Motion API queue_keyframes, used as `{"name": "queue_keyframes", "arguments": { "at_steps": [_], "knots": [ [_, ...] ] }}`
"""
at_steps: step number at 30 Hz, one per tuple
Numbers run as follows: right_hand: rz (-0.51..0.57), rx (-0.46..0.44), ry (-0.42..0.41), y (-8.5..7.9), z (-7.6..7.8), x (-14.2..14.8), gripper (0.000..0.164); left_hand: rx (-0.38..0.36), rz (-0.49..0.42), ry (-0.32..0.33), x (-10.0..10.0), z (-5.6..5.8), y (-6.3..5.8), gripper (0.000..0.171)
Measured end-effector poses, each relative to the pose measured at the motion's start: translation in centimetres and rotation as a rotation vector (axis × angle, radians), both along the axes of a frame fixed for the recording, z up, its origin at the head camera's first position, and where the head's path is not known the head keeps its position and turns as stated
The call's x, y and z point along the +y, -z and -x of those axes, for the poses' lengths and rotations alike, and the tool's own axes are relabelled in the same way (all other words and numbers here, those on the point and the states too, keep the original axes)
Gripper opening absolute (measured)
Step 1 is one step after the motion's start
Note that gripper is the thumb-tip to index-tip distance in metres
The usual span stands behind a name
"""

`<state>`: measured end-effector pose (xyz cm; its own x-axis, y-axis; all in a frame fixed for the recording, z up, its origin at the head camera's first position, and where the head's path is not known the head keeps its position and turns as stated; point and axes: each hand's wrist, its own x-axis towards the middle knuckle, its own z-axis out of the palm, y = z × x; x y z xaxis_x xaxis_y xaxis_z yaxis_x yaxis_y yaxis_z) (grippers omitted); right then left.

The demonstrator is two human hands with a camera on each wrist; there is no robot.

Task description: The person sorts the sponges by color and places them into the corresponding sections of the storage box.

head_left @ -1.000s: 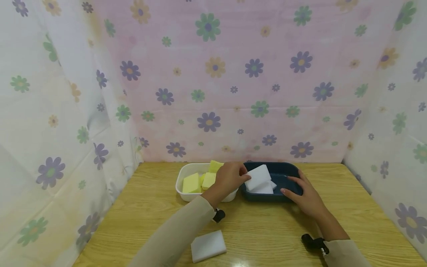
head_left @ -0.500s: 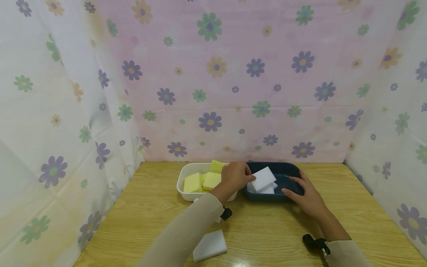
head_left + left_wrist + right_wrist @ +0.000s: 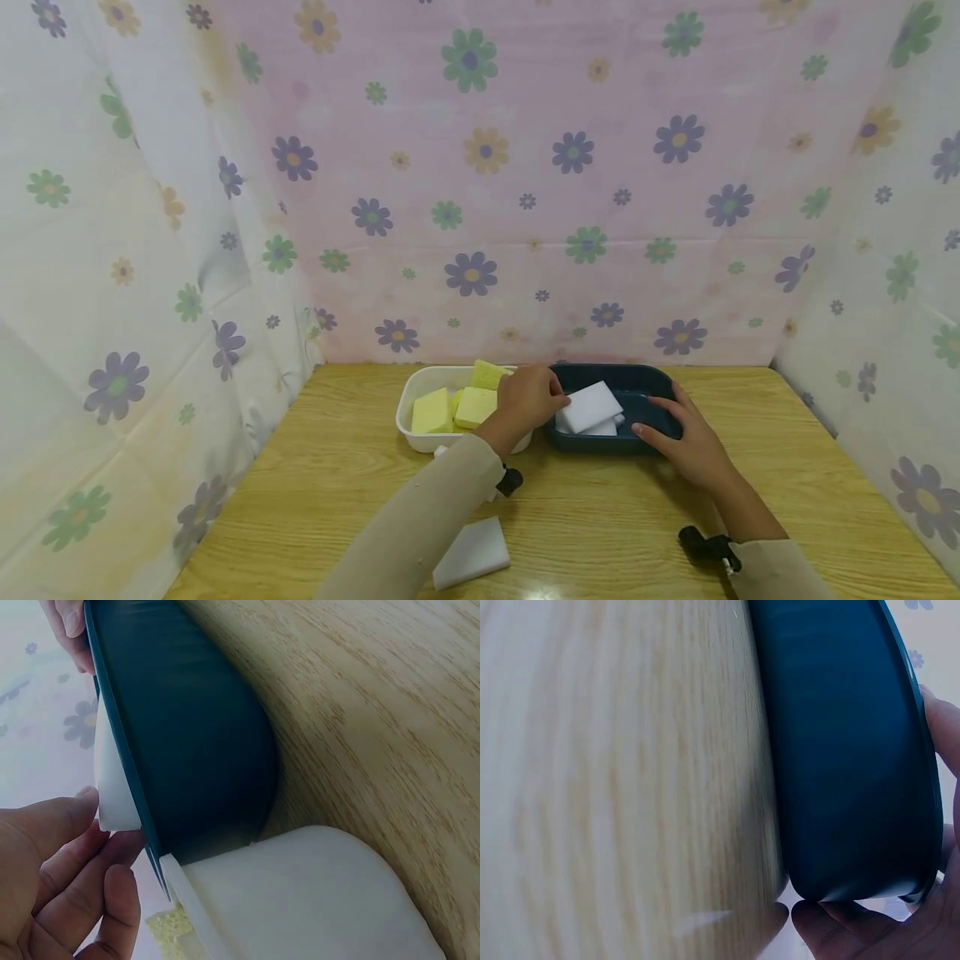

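My left hand (image 3: 525, 398) pinches the left corner of a white sponge (image 3: 592, 407) inside the dark blue bin (image 3: 611, 446). Beneath that piece, other white sponges (image 3: 602, 427) lie in the bin's left half, partly covered. From the left wrist view, the thumb presses one side of the white sponge (image 3: 114, 780), with fingers on its other side, at the bin's rim. My right hand (image 3: 693, 446) grips the bin's right end, thumb at the front rim. The right wrist view shows fingers curled about the end of the bin (image 3: 847, 750).
Left of the blue bin, its end close against it, stands a white bin (image 3: 420, 442) with several yellow sponges (image 3: 432, 412). Another white sponge (image 3: 476, 554) lies on the wooden table (image 3: 600, 525) near the front, partly behind the left sleeve. A flowered cloth (image 3: 480, 208) hangs behind the table.
My left hand has shifted slightly right, and the white sponge it holds has come down flatter onto the others in the bin. My right hand keeps its hold.
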<state>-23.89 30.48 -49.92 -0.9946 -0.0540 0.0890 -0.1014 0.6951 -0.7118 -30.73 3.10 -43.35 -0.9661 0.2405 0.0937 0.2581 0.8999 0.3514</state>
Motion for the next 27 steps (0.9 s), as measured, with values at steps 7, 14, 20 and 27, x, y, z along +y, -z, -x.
{"name": "queue_keyframes", "arguments": {
  "at_steps": [7,14,20,27],
  "knots": [
    [-0.001,-0.003,-0.001,-0.1,-0.1,0.0,0.084,0.024,-0.003,0.036,-0.7,0.0,-0.4,0.015],
    [0.002,-0.015,-0.001,-0.3,-0.2,-0.1,0.085,0.043,-0.030,0.088,-2.2,-0.2,-2.2,0.013],
    [0.001,-0.008,-0.002,-0.4,-0.2,-0.1,0.085,0.044,-0.038,0.136,-3.9,-0.5,-3.6,0.013],
    [0.001,0.000,0.001,-0.3,-0.3,-0.2,0.084,0.041,-0.068,0.205,-6.7,-1.8,-4.8,0.013]
  ]
}}
